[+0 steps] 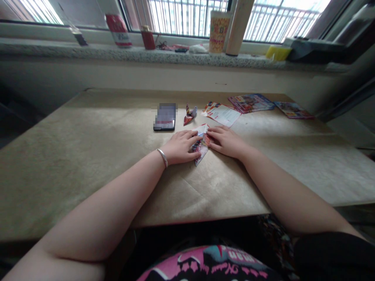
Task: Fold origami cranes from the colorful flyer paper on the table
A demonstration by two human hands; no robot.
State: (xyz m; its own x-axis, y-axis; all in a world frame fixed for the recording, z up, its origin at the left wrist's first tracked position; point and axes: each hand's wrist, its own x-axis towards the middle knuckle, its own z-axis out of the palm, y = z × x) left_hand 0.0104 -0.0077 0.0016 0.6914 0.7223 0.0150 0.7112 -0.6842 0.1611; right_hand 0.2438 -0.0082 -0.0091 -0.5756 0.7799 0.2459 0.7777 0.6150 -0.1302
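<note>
A folded piece of colourful printed paper (202,150) lies on the table between my hands, its lower end narrowing to a point. My left hand (183,146) rests on its left side, fingers stretched out and thumb apart, covering part of it. From the right, my right hand (225,141) touches the upper right edge with spread fingertips. Some of the paper is hidden under the fingers. Just beyond it stands a small folded paper figure (190,114), red and multicoloured.
A phone (165,117) lies left of the paper figure. Printed sheets (224,114), a stack of colourful cards (252,103) and another stack (293,110) lie at the back right. On the windowsill (181,58) stand a can (118,31), a patterned cup (219,32) and a tube (238,29).
</note>
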